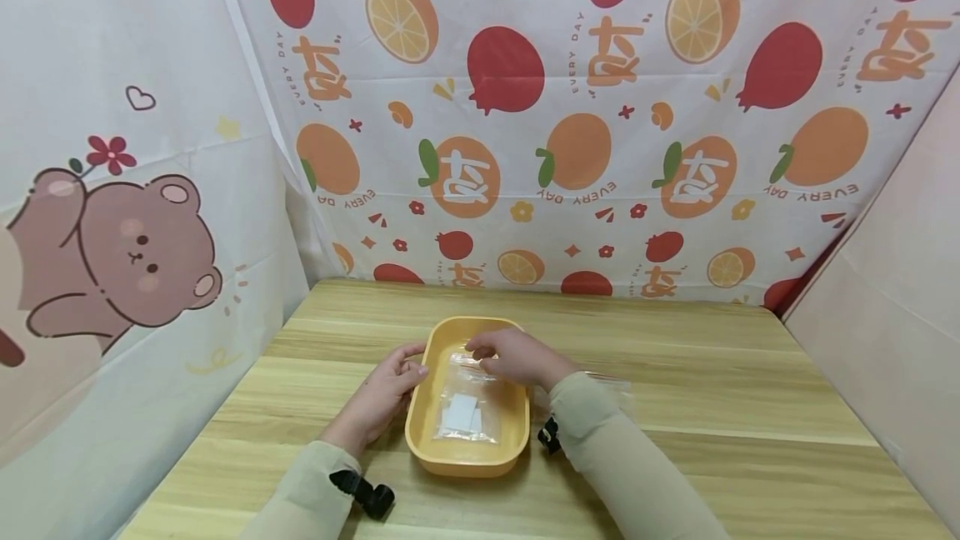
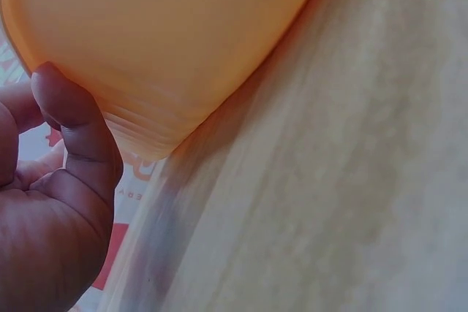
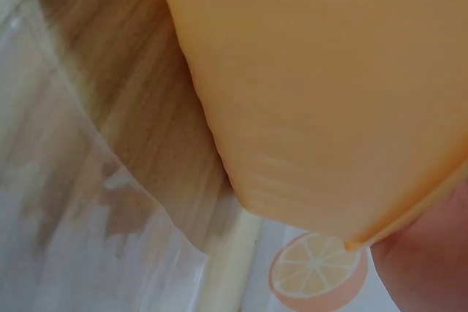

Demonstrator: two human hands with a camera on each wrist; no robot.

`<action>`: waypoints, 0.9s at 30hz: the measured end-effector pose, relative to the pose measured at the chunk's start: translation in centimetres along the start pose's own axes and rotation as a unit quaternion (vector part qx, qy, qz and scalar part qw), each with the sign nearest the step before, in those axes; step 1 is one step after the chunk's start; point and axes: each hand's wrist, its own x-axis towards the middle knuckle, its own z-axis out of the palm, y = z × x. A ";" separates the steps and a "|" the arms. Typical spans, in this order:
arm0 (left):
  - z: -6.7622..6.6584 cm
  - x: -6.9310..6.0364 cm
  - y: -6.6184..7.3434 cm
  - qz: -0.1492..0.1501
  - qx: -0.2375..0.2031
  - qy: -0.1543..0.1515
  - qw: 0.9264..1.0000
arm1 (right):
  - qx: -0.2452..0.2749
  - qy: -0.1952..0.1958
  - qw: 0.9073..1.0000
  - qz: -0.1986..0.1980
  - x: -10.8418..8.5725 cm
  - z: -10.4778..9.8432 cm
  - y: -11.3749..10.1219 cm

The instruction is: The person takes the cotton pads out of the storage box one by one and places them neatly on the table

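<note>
A yellow plastic tray (image 1: 417,432) with rounded corners stands on the table. Inside lies a clear zip bag (image 1: 483,419) holding several small white pieces (image 1: 462,413). My left hand (image 1: 386,390) grips the tray's left rim; in the left wrist view its thumb (image 2: 69,111) is bent at the edge. Over the tray's far right part reaches my right hand (image 1: 517,357), fingers curled at the bag's zip end. Whether those fingertips pinch the bag is hidden. The right wrist view shows mostly the tray's outer wall (image 3: 314,93) and a bit of that hand (image 3: 428,253).
Another clear plastic bag (image 1: 613,387) lies on the wooden table (image 1: 712,407) to the right of the tray, partly under the right forearm. A fruit-print curtain (image 1: 555,215) hangs behind the table, and a bear-print cloth (image 1: 142,257) hangs at the left.
</note>
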 end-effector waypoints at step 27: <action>0.0 -0.3 0.8 -0.010 -0.003 0.001 1.000 | -0.115 -0.036 0.992 0.020 1.3 0.7 -0.9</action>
